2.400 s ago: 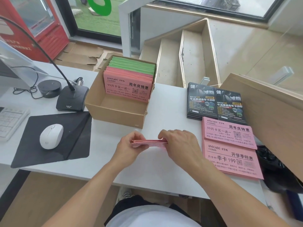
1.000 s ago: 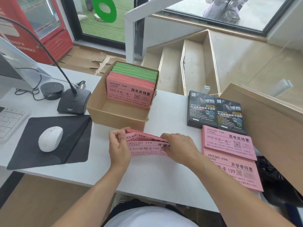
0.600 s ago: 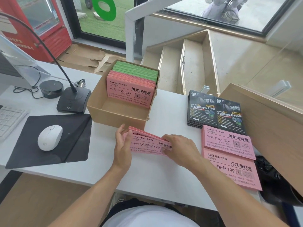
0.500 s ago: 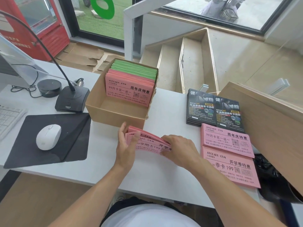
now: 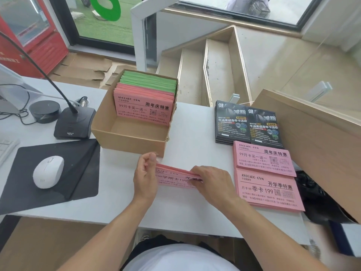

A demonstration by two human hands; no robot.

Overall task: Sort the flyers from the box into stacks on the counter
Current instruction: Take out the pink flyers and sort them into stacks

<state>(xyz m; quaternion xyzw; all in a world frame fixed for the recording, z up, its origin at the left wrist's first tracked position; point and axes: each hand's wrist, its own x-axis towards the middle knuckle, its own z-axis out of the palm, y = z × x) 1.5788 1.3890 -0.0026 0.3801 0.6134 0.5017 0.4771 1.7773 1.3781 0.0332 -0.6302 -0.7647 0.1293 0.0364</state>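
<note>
A bundle of pink flyers (image 5: 173, 178) lies between my hands just above the white counter (image 5: 187, 214), in front of the cardboard box (image 5: 129, 138). My left hand (image 5: 145, 176) grips its left end with curled fingers, and my right hand (image 5: 213, 181) holds its right end. In the box, pink flyers (image 5: 143, 106) stand upright with green flyers (image 5: 150, 81) behind them. At the right lie three sorted stacks: black flyers (image 5: 248, 122), a pink stack (image 5: 263, 158) and a second pink stack (image 5: 268, 189) nearest me.
A white mouse (image 5: 48, 171) sits on a black mouse pad (image 5: 78, 173) at the left. A desk microphone base (image 5: 75, 123), a round black puck (image 5: 44, 111) and cables are behind it. A wooden panel (image 5: 316, 137) rises at the right, close to the stacks.
The pink bundle, held edge-on at first, was tilted up and fanned. It has now dropped flatter and closed up again, and my left thumb has lifted off its left end.
</note>
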